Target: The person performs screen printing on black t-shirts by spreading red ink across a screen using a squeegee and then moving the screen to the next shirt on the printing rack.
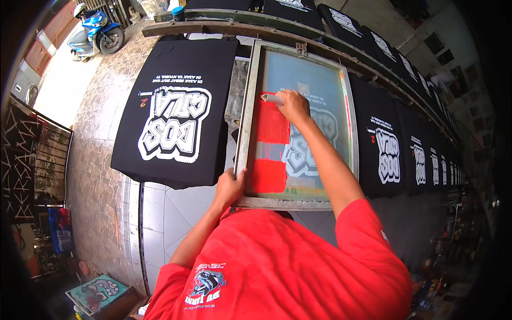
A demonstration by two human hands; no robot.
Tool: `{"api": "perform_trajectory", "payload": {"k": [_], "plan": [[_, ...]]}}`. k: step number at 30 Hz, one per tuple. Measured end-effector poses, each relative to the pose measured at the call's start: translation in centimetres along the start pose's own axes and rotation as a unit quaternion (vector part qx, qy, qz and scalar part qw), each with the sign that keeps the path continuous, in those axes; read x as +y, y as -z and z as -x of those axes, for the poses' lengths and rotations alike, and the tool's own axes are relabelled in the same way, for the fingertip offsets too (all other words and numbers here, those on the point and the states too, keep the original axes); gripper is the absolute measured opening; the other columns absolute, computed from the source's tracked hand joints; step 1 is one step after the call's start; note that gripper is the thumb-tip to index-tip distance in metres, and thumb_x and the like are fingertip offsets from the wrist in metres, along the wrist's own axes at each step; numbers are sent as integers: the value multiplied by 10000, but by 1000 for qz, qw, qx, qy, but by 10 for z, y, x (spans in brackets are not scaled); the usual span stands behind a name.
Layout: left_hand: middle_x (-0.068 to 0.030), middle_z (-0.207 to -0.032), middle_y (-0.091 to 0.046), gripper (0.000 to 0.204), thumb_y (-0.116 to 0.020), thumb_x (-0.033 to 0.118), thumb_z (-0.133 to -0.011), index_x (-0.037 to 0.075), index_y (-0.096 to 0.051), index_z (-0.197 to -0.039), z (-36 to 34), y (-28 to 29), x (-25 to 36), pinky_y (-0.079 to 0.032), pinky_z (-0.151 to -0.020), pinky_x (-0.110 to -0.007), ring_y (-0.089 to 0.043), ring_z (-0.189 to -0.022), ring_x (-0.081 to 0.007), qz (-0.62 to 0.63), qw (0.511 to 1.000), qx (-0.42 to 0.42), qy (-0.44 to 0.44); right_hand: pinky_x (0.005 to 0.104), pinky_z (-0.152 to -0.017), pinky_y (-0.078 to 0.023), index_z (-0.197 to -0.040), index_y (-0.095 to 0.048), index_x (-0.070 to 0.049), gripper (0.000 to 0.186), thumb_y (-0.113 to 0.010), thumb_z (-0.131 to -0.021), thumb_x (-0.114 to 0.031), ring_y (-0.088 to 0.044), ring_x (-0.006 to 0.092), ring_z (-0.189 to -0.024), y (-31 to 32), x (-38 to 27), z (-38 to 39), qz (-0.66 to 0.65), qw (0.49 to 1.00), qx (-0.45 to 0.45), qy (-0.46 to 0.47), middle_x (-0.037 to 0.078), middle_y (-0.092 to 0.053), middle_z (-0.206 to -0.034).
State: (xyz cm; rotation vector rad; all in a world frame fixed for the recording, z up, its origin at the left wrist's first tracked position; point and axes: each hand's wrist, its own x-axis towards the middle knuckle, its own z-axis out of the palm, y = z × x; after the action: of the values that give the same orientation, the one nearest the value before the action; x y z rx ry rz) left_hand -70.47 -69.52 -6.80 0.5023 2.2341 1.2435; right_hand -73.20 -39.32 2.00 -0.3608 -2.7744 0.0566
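A metal-framed printing screen [248, 112] lies flat over a black shirt on a long table. Red ink [269, 146] covers the left strip of its blue mesh, beside a pale lettered design. My right hand [293, 105] is shut on a squeegee [271, 98] with a pale handle, pressed on the mesh at the far end of the red ink. My left hand [229, 186] grips the near left corner of the screen frame, thumb on top.
A printed black shirt [176, 112] lies to the left of the screen. A row of several printed black shirts [386, 152] runs off to the right. A wooden rail [224, 28] runs behind them. A blue scooter [96, 32] stands far left on the paved floor.
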Motion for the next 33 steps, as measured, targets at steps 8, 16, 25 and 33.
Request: {"api": "perform_trajectory", "payload": {"k": [8, 16, 25, 33], "plan": [[-299, -666, -577, 522, -581, 420, -887, -79, -563, -735, 1, -4, -5, -454, -615, -488, -595, -659, -451, 12, 1000, 3, 14, 429, -714, -523, -836, -670, -106, 194, -699, -692, -232, -658, 320, -811, 58, -26, 4, -6, 985, -170, -34, 136, -677, -794], [-293, -644, -569, 527, -591, 420, -887, -79, -559, -719, -4, -5, -6, -445, -588, -493, -592, -637, -449, 6, 1000, 4, 5, 439, -733, -526, -897, -670, -102, 247, -732, -696, -231, -651, 335, -854, 59, -36, 23, -9, 975, -217, -45, 130, -688, -860], [-281, -635, -566, 516, -589, 415, -886, -68, -544, -709, -5, -4, -3, -440, -584, -488, -584, -624, -443, 2, 1000, 4, 7, 439, -697, -512, -925, -653, -115, 214, -702, -720, -158, -631, 318, -839, 49, -46, 58, -30, 998, -52, -19, 97, -651, -863], [-277, -620, -553, 507, -591, 401, -888, -68, -527, -706, 0, -5, -2, -431, -571, -482, -574, -603, -434, 21, 1000, 4, 9, 365, -708, -516, -893, -653, -97, 164, -658, -730, -72, -602, 222, -820, 10, -75, 137, 27, 997, 68, 23, 29, -643, -893]]}}
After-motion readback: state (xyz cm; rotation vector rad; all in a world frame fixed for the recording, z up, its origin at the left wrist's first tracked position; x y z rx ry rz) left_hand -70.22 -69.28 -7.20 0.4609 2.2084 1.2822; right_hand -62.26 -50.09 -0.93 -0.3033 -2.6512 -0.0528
